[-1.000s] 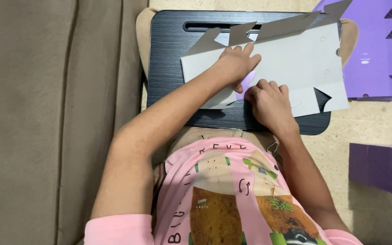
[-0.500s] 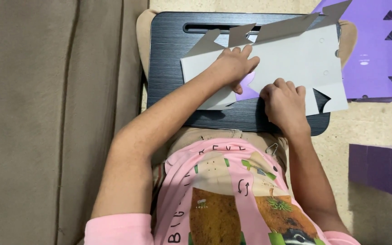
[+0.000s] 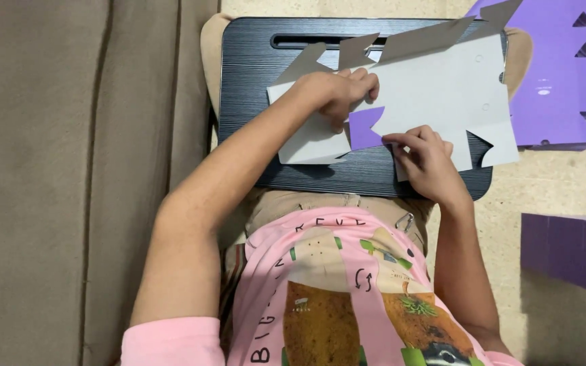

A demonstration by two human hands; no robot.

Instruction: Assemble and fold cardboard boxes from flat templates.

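Both hands are on the grey cardboard cut-out point(image 3: 428, 95), which lies flat on the black lap desk point(image 3: 252, 74) across the person's knees. The left hand point(image 3: 337, 91) is curled, knuckles down, pressing the sheet onto the tabletop just above a flap point(image 3: 364, 127) turned over to show its purple face. The right hand point(image 3: 425, 159) has its fingertips pinched on the sheet's near edge, right beside that flap on its right.

Looks like a fold being set here. To do it well, I'd say the pressing hand should sit tight against the crease line, so the sheet doesn't slide while the pinching fingers lift and run along the fold. Keep the flap square to the score, or the notched tabs beyond the left hand won't line up.

Out past the right grip, a purple cut-out sheet point(image 3: 551, 81) lies on the floor, and nearer the body a purple folded box point(image 3: 571, 251). Left of the left arm, the brown sofa point(image 3: 69, 183).
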